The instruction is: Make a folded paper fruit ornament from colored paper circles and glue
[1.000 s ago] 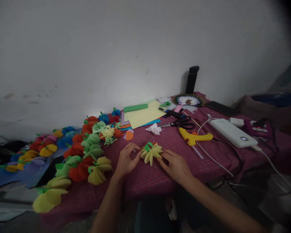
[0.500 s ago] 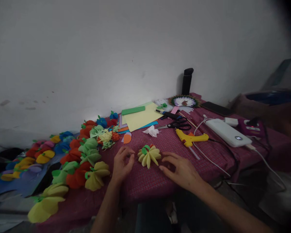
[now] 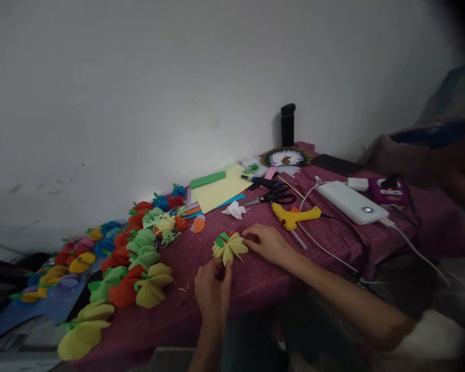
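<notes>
A pale yellow paper pumpkin (image 3: 230, 247) with a green curl on top lies on the checked maroon cloth (image 3: 256, 279). My left hand (image 3: 213, 289) is below it, fingers curled, fingertips touching its lower petal. My right hand (image 3: 267, 243) lies at its right side, fingers bent against the paper. Both hands pinch or press the pumpkin's edges.
Many paper pumpkins in red, green, yellow and blue (image 3: 132, 258) crowd the left. Behind lie coloured paper sheets (image 3: 217, 188), a white scrap (image 3: 234, 209), scissors (image 3: 273, 196), a yellow glue gun (image 3: 294, 216), a white power bank (image 3: 351, 201) with cables, a phone (image 3: 339, 164) and a black bottle (image 3: 288, 124).
Both hands had drawn off the pumpkin half a second ago; now they are back on it, the left from below and the right from the side. The view shifted.
</notes>
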Tool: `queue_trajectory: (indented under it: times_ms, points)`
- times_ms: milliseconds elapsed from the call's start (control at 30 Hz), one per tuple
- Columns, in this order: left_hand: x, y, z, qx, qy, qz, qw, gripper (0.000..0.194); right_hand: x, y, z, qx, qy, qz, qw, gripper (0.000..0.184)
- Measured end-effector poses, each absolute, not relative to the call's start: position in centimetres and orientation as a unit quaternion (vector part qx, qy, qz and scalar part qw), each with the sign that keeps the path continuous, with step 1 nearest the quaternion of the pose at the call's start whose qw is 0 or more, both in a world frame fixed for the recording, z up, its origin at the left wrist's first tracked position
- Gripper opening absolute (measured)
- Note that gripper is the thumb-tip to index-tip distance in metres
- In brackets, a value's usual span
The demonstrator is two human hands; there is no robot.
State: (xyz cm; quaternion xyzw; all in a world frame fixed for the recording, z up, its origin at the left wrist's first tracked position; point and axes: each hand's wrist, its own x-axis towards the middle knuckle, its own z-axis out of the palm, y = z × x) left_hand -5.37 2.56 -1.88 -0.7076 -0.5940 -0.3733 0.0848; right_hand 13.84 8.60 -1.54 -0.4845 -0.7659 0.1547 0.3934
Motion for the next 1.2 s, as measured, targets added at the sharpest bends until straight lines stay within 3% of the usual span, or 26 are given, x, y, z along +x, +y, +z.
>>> queue_trajectory:
  times_ms: [167, 333, 667, 933, 1200]
  points:
    - [-6.2, 3.2, -2.4, -0.699, -0.619, -0.351, 0.071, 0.009, 13.3, 8.1, -0.5, -0.482, -0.778, 0.155, 0.372, 0.011]
    - [-8.3, 4.3, -2.1, -0.668, -0.604, -0.403, -0.162, 0.012, 12.7, 6.3, -0.4, -0.484, -0.778, 0.155, 0.369, 0.013]
    - [-12.3, 8.1, -1.0, -0.652, -0.515, -0.370, -0.415, 0.023, 11.1, 3.4, 0.3, -0.430, -0.794, 0.203, 0.380, 0.014]
    - [-12.7, 9.4, -0.4, -0.619, -0.459, -0.343, -0.537, 0.026, 12.9, 6.1, -0.4, -0.453, -0.766, 0.225, 0.396, 0.014]
    - [-12.3, 10.9, 0.6, -0.600, -0.436, -0.326, -0.586, 0.020, 12.2, 7.1, -0.5, -0.428, -0.769, 0.223, 0.419, 0.016]
